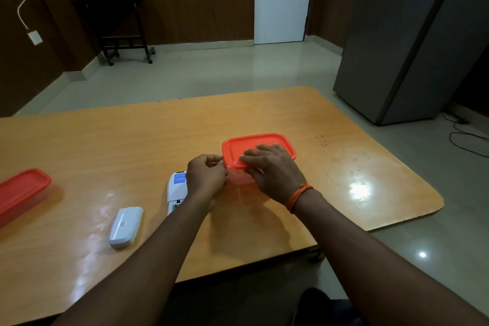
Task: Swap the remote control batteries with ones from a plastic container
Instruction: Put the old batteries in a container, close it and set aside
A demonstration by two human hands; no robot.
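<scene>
A clear plastic container with an orange lid (258,141) stands mid-table. My right hand (272,167) lies flat on the lid's near side, thumb against the container's front wall. My left hand (207,174) pinches the lid's near-left corner with curled fingers. The white remote control (176,188) lies face down just left of the container, partly under my left wrist, its battery bay open at the near end. The remote's white battery cover (126,226) lies apart, further left and nearer. What the container holds is hidden.
A second orange-lidded container (22,190) sits at the table's left edge. The wooden table (344,174) ends close on the right and near sides. A grey fridge (407,40) stands beyond on the right, with cables on the floor.
</scene>
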